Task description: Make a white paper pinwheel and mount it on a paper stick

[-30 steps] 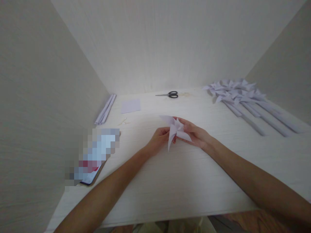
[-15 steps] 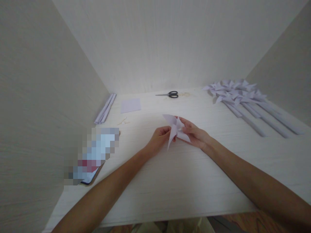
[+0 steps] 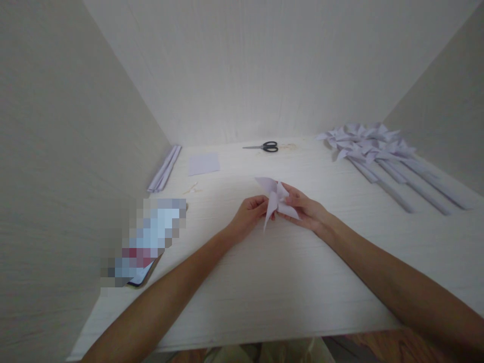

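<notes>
A pale lilac folded paper pinwheel (image 3: 275, 197) sits between both hands just above the white table (image 3: 264, 282), near its middle. My left hand (image 3: 247, 216) pinches its left side with the fingertips. From the right, my right hand (image 3: 305, 212) grips the centre and the right-hand blades. Pointed blades stick out up-left and down.
Black-handled scissors (image 3: 264, 146) lie at the back. A lilac paper square (image 3: 204, 163) and rolled paper sticks (image 3: 165, 168) lie back left. Several finished pinwheels on sticks (image 3: 378, 151) lie at the right. A phone (image 3: 145, 242) rests front left. Walls close in on three sides.
The pinwheel and both hands have shifted very slightly toward the back; the blades have turned a little in my fingers.
</notes>
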Demonstrator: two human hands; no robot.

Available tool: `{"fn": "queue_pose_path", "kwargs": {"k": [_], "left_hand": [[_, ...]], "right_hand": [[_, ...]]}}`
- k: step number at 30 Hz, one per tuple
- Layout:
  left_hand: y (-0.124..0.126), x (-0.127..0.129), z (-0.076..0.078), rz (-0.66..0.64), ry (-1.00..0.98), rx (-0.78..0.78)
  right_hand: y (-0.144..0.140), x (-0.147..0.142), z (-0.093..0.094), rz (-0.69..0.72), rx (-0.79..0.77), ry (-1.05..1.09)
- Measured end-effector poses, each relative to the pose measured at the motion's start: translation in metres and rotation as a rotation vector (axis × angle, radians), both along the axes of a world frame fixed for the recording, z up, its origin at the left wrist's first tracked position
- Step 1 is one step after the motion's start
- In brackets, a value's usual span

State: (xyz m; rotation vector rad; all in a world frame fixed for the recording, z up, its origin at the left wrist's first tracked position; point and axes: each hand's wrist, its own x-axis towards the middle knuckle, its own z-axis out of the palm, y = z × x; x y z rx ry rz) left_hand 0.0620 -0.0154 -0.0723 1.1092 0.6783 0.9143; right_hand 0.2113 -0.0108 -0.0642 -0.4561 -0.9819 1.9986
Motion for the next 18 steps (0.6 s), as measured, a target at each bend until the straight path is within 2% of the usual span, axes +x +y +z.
{"fn": "queue_pose_path", "kwargs": {"k": [8, 18], "left_hand": [[0.0010, 0.0013, 0.0027, 0.142, -0.104, -0.156], [-0.0024, 0.0013, 0.0098, 0.158, -0.089, -0.180]], "right_hand": [[0.0000, -0.0001, 0.0016, -0.083, -0.107, -0.025], [-0.0001, -0.0013, 0.0034, -0.152, -0.154, -0.043]]}}
